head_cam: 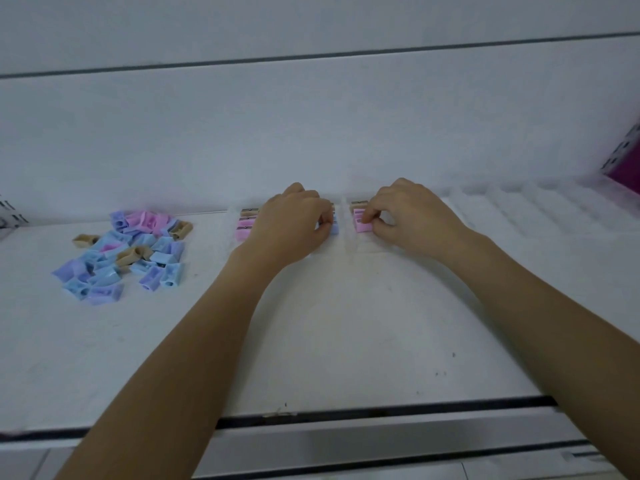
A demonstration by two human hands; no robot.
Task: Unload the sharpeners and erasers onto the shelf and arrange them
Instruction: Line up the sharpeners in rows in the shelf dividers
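Sharpeners (121, 254) lie in a loose heap of blue, purple, pink and tan on the left part of the white shelf (346, 323), well apart from both hands, which suggests they were tipped out there for sorting. At the back of the shelf, against the wall, short rows are forming: a pink and tan row (246, 223) just left of the left hand, another mostly hidden under that hand, and a third beside the right hand. The rows sit between faint clear dividers (536, 209), which run on to the right as unfilled lanes, so the pieces are probably lined up end to end to keep each lane straight. The left hand (294, 220) is curled, with thumb and fingertips closed on a blue sharpener (334, 228) at the near end of its row, and it appears to be nudging that piece into line. The right hand (405, 216) is curled in the same way and pinches a pink sharpener (360, 226) at the near end of the neighbouring row. A magenta box (623, 164) shows at the far right. No erasers can be made out. Judging by the heap, most of the arranging is not yet done.
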